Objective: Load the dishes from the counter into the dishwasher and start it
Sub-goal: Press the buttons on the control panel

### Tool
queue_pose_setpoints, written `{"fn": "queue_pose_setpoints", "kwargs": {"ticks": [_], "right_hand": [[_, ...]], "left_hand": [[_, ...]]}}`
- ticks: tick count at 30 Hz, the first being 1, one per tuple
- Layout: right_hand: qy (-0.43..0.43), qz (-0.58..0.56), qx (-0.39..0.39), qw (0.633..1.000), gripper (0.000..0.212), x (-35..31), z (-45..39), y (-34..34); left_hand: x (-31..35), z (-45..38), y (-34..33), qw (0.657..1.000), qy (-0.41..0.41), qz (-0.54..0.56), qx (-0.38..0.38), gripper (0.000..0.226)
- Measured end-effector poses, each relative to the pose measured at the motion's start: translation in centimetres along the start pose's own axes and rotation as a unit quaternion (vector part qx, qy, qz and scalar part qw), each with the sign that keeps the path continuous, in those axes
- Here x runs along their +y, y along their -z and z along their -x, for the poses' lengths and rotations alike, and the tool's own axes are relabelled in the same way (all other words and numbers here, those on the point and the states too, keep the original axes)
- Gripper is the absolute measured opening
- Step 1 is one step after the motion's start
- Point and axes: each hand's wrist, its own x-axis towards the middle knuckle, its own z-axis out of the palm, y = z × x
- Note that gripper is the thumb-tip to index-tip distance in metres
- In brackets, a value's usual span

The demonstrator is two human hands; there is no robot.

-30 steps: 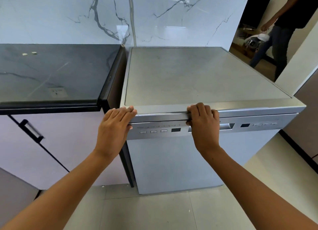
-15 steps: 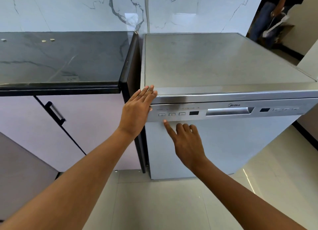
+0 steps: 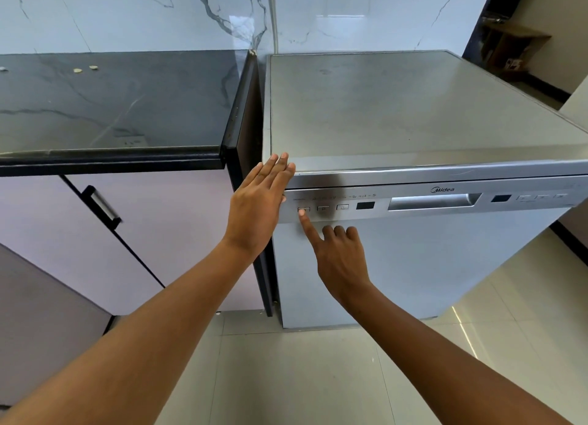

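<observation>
A silver freestanding dishwasher (image 3: pixel 413 265) stands with its door closed. Its control strip holds three small buttons, a dark display (image 3: pixel 365 205) and a recessed handle (image 3: pixel 432 201). My right hand (image 3: pixel 337 256) points with the index finger out, its tip on the leftmost button (image 3: pixel 303 209); the other fingers are curled. My left hand (image 3: pixel 259 206) lies flat, fingers straight and together, against the dishwasher's top left front corner. Neither hand holds anything. No dishes are in sight.
A dark marble counter (image 3: pixel 121 106) adjoins the dishwasher on the left, with a few small crumbs (image 3: pixel 84 69) near its back. Pale cabinet doors with a black handle (image 3: pixel 101 206) sit below it. Tiled floor lies in front; a doorway opens at the far right.
My right hand left the door's top edge, dropped below the control strip and its index finger now touches the leftmost button. My left hand flattened against the corner. The person in the doorway is gone.
</observation>
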Motion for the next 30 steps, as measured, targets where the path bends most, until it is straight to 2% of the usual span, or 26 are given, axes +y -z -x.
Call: {"fn": "queue_pose_setpoints", "kwargs": {"ticks": [4,6,8,11,15,18,20,22,25,30], "right_hand": [[-0.025,-0.034,-0.043,0.998,0.085,-0.8,-0.1,0.2],[-0.020,-0.061,-0.085,0.994,0.075,-1.3,-0.1,0.1],[-0.035,-0.074,-0.085,0.993,0.069,-1.7,0.1,0.1],[-0.065,-0.059,-0.069,0.994,0.071,-1.9,0.2,0.0],[-0.052,-0.080,-0.132,0.987,0.071,-1.1,0.3,0.9],[-0.032,-0.103,-0.129,0.986,0.071,-0.8,0.7,1.7],[-0.007,-0.080,-0.086,0.993,0.076,-0.6,1.7,1.6],[0.004,-0.039,-0.074,0.996,0.078,-0.3,2.9,1.7],[-0.001,-0.011,-0.077,0.997,0.072,0.7,5.3,1.1],[-0.030,-0.014,-0.082,0.996,0.067,2.0,7.4,1.1]], "left_hand": [[0.0,0.1,-0.1,1.000,-0.005,-0.013,0.008,0.056],[-0.1,0.0,-0.1,0.999,-0.016,-0.028,0.007,0.057],[-0.2,0.1,0.0,0.999,-0.017,-0.035,0.008,0.058],[-0.1,0.0,0.0,0.999,-0.016,-0.039,0.004,0.058],[0.2,-0.1,0.1,0.999,-0.004,-0.044,-0.006,0.061],[0.6,-0.2,0.3,0.999,0.017,-0.037,-0.007,0.061],[0.9,-0.2,0.3,0.999,0.029,-0.032,0.001,0.061],[1.2,-0.2,0.2,0.999,0.050,-0.016,0.012,0.060],[1.8,0.1,-0.1,0.997,0.074,-0.004,0.027,0.057],[1.9,0.1,0.1,0.997,0.066,-0.007,0.030,0.057]]}}
